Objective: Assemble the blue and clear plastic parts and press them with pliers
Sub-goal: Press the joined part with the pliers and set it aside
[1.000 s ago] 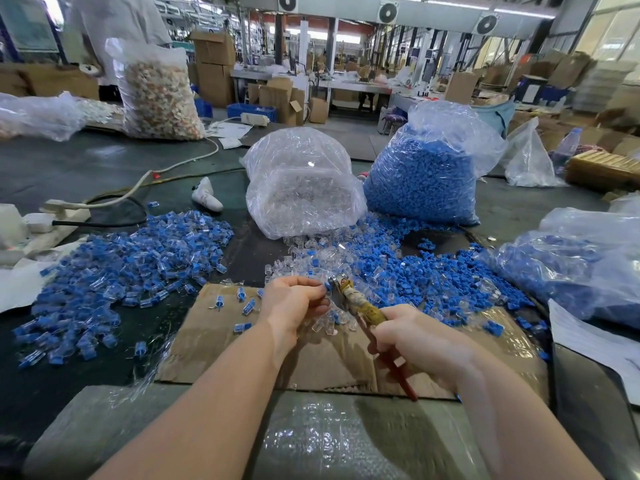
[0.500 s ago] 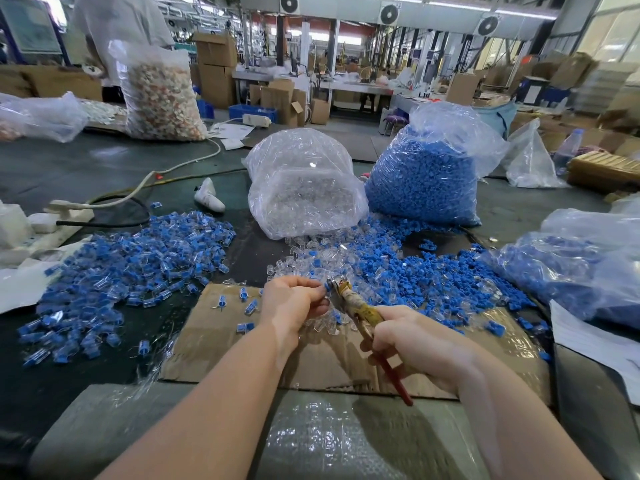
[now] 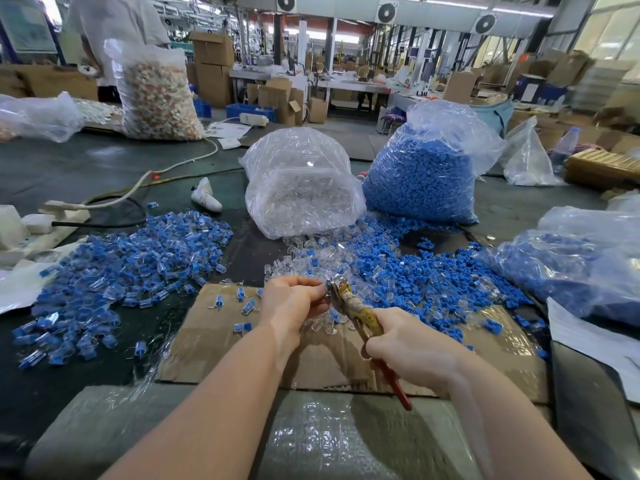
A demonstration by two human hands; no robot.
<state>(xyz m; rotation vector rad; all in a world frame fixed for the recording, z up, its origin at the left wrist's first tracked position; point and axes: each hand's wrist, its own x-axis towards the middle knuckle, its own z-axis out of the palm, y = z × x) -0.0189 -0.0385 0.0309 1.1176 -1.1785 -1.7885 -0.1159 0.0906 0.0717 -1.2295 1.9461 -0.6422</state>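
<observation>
Gripping the pliers (image 3: 360,315) by their handles, the right hand (image 3: 412,351) brings the nose up against the left hand (image 3: 294,301), whose fingertips are curled as if pinching a part at the tool's tip; the part itself is hidden, so I cannot tell how it sits. Loose blue and clear parts (image 3: 391,275) lie heaped on the surface just beyond the cardboard sheet (image 3: 207,336), with a pile of assembled pieces (image 3: 121,268) off to the left. These bits look light, stiff and slick, likely to squirt sideways unless held by the body, fingers clear of the nose.
</observation>
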